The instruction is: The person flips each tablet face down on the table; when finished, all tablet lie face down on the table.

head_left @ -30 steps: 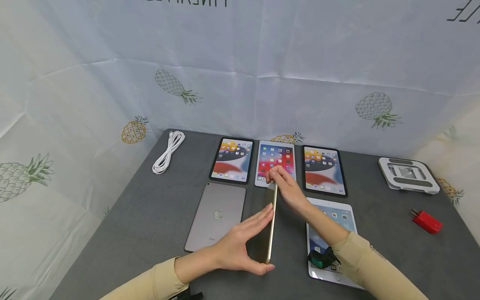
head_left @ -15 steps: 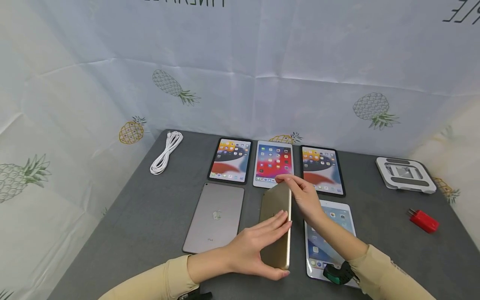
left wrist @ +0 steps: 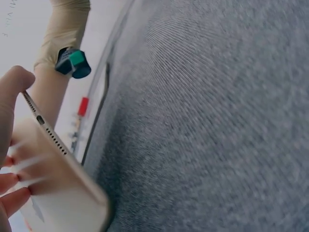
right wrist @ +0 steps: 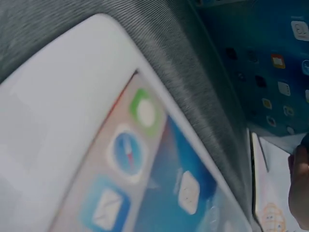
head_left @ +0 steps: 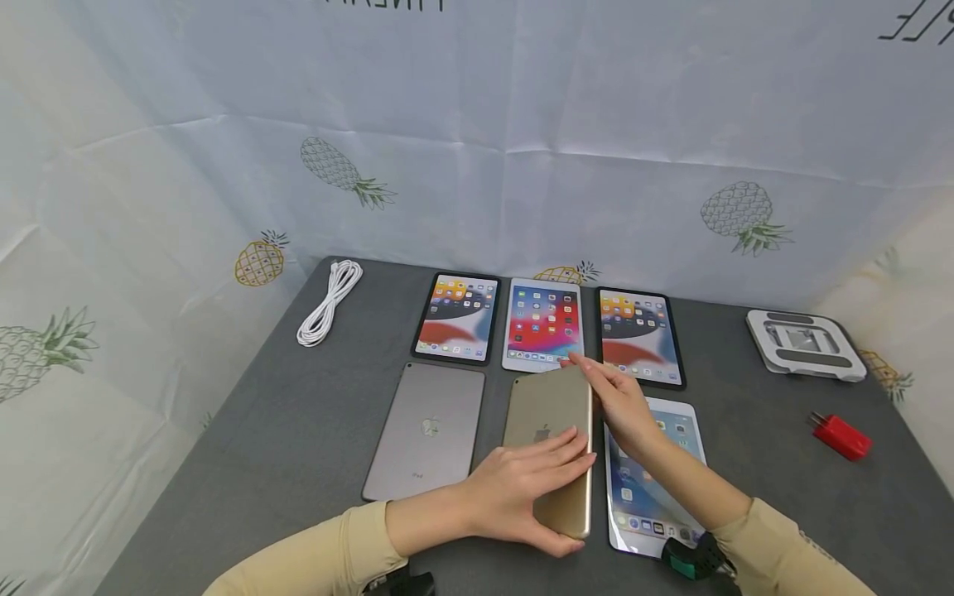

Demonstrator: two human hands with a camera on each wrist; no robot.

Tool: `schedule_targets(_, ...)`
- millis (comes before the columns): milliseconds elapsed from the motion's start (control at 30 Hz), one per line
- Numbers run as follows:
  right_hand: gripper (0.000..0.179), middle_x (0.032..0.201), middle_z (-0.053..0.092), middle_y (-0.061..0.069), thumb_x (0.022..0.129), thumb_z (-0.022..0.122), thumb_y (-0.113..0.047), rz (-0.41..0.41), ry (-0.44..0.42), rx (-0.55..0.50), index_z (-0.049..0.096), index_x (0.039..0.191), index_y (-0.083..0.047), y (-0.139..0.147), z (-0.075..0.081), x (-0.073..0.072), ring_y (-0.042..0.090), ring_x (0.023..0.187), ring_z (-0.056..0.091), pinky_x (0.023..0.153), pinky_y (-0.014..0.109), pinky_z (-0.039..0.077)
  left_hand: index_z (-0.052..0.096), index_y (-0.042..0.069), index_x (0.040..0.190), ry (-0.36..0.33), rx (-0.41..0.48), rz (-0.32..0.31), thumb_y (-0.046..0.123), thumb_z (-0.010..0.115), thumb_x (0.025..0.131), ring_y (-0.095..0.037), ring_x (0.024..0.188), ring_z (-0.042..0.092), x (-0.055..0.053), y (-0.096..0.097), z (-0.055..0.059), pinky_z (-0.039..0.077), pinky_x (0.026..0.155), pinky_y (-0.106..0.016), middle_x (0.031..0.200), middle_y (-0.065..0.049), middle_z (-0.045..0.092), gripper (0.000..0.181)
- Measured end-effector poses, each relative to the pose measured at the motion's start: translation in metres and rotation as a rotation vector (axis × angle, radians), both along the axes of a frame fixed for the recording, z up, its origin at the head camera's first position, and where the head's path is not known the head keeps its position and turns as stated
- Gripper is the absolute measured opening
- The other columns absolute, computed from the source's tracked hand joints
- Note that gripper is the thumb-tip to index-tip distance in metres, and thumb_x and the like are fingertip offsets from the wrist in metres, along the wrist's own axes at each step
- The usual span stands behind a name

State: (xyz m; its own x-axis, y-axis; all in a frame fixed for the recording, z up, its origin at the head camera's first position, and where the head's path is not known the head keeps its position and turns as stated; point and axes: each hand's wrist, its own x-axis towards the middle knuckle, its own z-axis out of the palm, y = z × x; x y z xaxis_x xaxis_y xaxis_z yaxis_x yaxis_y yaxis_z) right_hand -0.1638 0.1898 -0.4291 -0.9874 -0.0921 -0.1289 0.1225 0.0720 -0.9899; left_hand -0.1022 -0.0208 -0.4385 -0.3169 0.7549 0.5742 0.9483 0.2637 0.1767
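Observation:
A gold tablet leans at a tilt, its back towards the left and its right long edge raised. My left hand holds it by the near end, thumb at the bottom edge and fingers spread across the back. In the left wrist view the thumb sits by the speaker holes and charging port of the gold tablet. At the far right corner, my right hand grips the edge. The right wrist view shows the lit screen under the raised side, beside a white tablet lying screen up.
Left of the gold tablet lies a grey tablet, back up. Behind stand two black-framed tablets flanking a white-framed one, screens lit. A white cable, a folded stand and a red charger lie at the sides.
The gold tablet has gone from nearly upright to leaning, its raised edge moving right, so more of its back shows. Both hands have moved right with it, the right hand also a little nearer.

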Motion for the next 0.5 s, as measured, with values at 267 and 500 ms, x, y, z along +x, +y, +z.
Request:
schedule_targets(267,0.051,0.131,0.059,0.018,0.095,0.064,-0.035,-0.031,-0.028,0.177,0.059,0.132,0.000,0.011,-0.012,-0.005,0.024,0.111,0.064,0.084,0.026,0.054,0.060,0.013,0.135,0.012,-0.203,0.048,0.061,0.070,0.077,-0.017,0.134,0.045,0.003,0.005,-0.006,0.044,0.098,-0.023,0.140,-0.005,0.054,0.077)
schedule_targets(500,0.045,0.117,0.068,0.013,0.093,0.067,-0.039,0.044,0.011,0.449,0.068,0.124,-0.007,0.021,-0.019,-0.011,0.024,0.100,0.067,0.080,0.030,0.055,0.060,0.016,0.135,0.000,-0.344,0.062,0.062,0.065,0.081,-0.019,0.132,0.047,0.005,0.010,-0.008,0.048,0.094,-0.024,0.139,-0.003,0.055,0.071)
